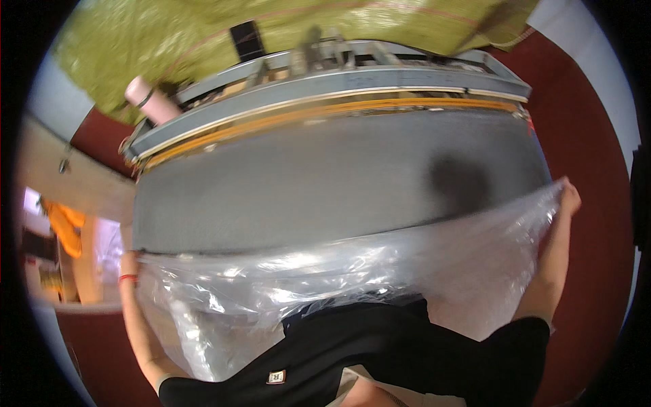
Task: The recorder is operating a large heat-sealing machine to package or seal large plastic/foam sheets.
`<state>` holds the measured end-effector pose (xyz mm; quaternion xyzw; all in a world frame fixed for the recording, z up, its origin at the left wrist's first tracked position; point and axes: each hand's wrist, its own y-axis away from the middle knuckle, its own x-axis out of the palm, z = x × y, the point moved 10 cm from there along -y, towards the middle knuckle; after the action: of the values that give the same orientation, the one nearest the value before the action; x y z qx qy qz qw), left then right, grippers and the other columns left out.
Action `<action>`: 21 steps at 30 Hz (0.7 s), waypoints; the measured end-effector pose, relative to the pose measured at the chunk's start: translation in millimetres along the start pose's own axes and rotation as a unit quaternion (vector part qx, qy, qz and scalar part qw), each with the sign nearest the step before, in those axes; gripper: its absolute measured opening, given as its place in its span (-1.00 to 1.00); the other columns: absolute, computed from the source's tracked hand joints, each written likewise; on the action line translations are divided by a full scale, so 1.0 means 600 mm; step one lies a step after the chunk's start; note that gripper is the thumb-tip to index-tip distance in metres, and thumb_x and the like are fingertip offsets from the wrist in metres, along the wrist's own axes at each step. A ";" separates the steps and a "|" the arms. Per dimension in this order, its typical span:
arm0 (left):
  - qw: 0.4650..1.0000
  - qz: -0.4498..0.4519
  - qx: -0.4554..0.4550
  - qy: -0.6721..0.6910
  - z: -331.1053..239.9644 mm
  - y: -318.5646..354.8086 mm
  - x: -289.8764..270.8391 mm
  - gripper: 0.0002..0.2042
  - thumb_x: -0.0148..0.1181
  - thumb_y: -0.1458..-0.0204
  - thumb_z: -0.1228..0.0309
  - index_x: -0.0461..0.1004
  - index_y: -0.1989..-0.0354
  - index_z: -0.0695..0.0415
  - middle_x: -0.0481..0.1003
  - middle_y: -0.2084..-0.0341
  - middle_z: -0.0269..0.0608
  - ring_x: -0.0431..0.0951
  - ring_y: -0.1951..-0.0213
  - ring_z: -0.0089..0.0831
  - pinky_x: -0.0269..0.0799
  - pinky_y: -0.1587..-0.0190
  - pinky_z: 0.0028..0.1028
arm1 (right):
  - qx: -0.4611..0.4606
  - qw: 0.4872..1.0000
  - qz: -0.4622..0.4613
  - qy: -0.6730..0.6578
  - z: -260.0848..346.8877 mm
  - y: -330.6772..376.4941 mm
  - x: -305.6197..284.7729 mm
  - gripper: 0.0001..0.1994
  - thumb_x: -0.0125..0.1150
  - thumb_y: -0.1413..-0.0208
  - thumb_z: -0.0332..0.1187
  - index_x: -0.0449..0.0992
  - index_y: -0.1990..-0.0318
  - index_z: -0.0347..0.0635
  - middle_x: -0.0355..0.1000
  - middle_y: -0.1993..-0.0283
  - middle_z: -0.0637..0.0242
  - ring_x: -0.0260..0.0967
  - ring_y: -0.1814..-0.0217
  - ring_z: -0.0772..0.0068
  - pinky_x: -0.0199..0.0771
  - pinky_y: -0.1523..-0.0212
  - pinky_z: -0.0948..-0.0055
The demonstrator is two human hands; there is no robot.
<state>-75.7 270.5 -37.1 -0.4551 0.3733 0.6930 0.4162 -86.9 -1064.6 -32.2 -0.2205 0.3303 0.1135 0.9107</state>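
A clear plastic sheet is stretched wide in front of me, its upper edge pulled nearly straight from hand to hand. My right hand is closed on the sheet's far right corner, past the right edge of the grey tabletop. At the other end, my left hand grips the left part of the same edge, by the table's near left corner; its fingers are partly blurred. Loose folds of the sheet hang down toward my body and shine. The sheet lies along the table's near edge.
A grey metal rack with slots runs along the table's far side, an orange strip below it. A pink roll leans at its left end. Behind lies a yellow-green tarp. Dark red floor shows at right.
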 end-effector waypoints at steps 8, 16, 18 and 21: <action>0.865 -0.444 -0.080 0.219 -0.010 -0.159 -0.195 -0.50 0.20 0.16 0.34 0.23 0.05 0.34 0.35 0.16 0.07 0.35 0.14 -0.11 0.24 0.10 -0.35 | 0.018 0.998 0.020 0.056 0.046 0.022 0.092 -0.69 0.11 0.16 -0.08 0.52 0.36 -0.09 0.43 0.30 0.15 0.38 0.20 0.17 0.33 0.22 0.30; 0.923 -0.238 -0.186 0.237 -0.181 -0.193 -0.056 -0.31 0.01 0.14 -0.08 0.13 -0.08 0.17 0.29 0.08 0.16 0.30 0.04 0.01 0.21 0.01 -0.25 | 0.032 0.960 -0.062 0.270 0.119 0.083 0.028 -0.73 0.04 0.06 -0.13 0.46 0.31 -0.11 0.42 0.27 0.12 0.36 0.18 0.09 0.36 0.21 0.20; 0.919 -0.269 -0.237 0.164 -0.235 -0.145 -0.129 -0.46 0.11 0.14 0.09 0.28 0.06 0.24 0.35 0.15 0.11 0.36 0.13 -0.02 0.26 0.07 -0.28 | 0.022 0.955 -0.066 0.287 0.106 0.075 0.017 -0.71 0.03 0.05 -0.14 0.44 0.32 -0.18 0.42 0.29 0.07 0.38 0.21 0.09 0.38 0.25 0.19; 0.838 -0.504 -0.142 0.155 -0.218 -0.117 -0.176 -0.63 0.16 0.14 0.29 0.35 0.19 0.28 0.40 0.25 0.02 0.40 0.23 -0.10 0.31 0.14 -0.33 | 0.008 0.959 -0.002 0.282 0.131 0.070 0.074 -0.74 -0.25 0.00 -0.38 0.37 0.25 -0.27 0.40 0.26 0.00 0.37 0.18 0.04 0.37 0.21 0.17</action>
<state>55.7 154.2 12.5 -0.7359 0.0495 0.3538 0.5752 -25.0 -987.9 -21.0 -0.2373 0.5742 0.0421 0.7824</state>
